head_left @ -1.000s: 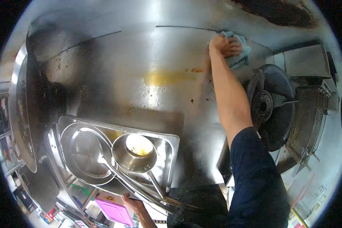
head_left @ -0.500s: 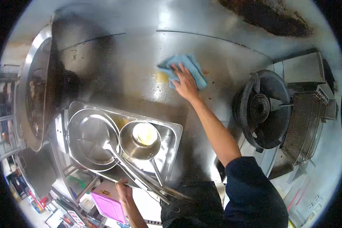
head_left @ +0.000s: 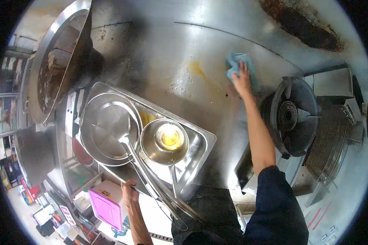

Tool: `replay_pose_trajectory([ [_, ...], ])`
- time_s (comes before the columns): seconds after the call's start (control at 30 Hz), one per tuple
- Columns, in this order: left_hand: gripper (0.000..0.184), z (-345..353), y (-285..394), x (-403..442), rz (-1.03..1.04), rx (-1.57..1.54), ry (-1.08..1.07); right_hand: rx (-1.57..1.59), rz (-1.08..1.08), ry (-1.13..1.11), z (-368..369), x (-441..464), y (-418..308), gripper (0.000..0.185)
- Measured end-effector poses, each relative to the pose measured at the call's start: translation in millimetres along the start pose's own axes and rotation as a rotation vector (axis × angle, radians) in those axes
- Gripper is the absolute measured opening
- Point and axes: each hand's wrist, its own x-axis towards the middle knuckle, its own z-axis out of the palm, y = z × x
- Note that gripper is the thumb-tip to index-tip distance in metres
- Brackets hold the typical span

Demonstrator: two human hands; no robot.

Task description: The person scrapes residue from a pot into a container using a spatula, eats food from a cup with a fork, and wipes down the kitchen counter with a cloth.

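Observation:
My right hand (head_left: pixel 243 83) presses a crumpled light-blue cloth (head_left: pixel 246 59) against the steel worktop (head_left: pixel 210 102), with the fingers bent over it. Left of the cloth, a yellow smear (head_left: pixel 197 68) and water drops lie on the metal. At the worktop's front edge, my left hand (head_left: pixel 129 193) is closed beside a thin dark handle; what it grips is not clear. Just beyond it, a steel tray (head_left: pixel 208 141) carries a wide steel bowl (head_left: pixel 97 130) with a ladle (head_left: pixel 126 141) in it. A small saucepan (head_left: pixel 150 148) with yellow liquid stands on the same tray.
A black round burner (head_left: pixel 288 116) stands at the right, beside a wire-mesh basket (head_left: pixel 330 141). A large wok (head_left: pixel 60 61) rises at the far left. Below the front edge is a box with a pink lid (head_left: pixel 106 209). Shelves with goods are at lower left.
My right hand has slid the cloth to the right across the worktop, baring the yellow smear. My left hand stays at the front edge. The whole view has shifted and turned slightly.

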Motion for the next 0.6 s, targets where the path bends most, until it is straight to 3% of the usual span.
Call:
replay_pose_trajectory([
  [0.03, 0.026, 3, 2, -1, -0.042, -0.010, -0.010, 0.006, -0.005, -0.006, 9, -2, -10, 0.051],
  [0.1, 0.027, -1, 5, 2, -0.078, -0.025, -0.012, -0.193, -0.305, -0.124, 21, -16, -39, 0.051],
  [0.13, 0.028, -6, 5, 4, -0.084, 0.042, -0.007, -0.188, -0.311, -0.127, 24, -27, -52, 0.051],
  [0.2, 0.029, -14, 3, 13, -0.090, 0.095, -0.011, -0.052, -0.424, -0.340, 17, -49, -71, 0.053],
  [0.3, 0.028, -26, 9, 16, -0.194, 0.072, -0.175, 0.105, -0.444, -0.508, -10, -100, -95, 0.059],
  [0.33, 0.015, -20, 12, 11, -0.169, 0.154, -0.150, 0.169, -0.429, -0.557, -12, -119, -96, 0.062],
  [0.37, 0.006, -17, 16, 9, -0.143, 0.241, -0.129, 0.227, -0.342, -0.571, -18, -139, -97, 0.056],
  [0.43, 0.007, -36, 3, 13, -0.111, 0.195, -0.098, 0.284, -0.260, -0.581, -25, -161, -82, 0.051],
  [0.5, 0.009, -44, -7, 15, -0.089, 0.152, -0.061, 0.680, 0.375, -0.831, -26, -171, -50, 0.037],
  [0.53, 0.007, -47, -10, 15, -0.103, 0.106, -0.049, 0.678, 0.374, -0.837, -30, -173, -49, 0.037],
  [0.6, 0.009, -48, -12, 11, -0.115, 0.055, -0.025, 0.950, 0.668, -0.425, -41, -172, -55, 0.032],
])
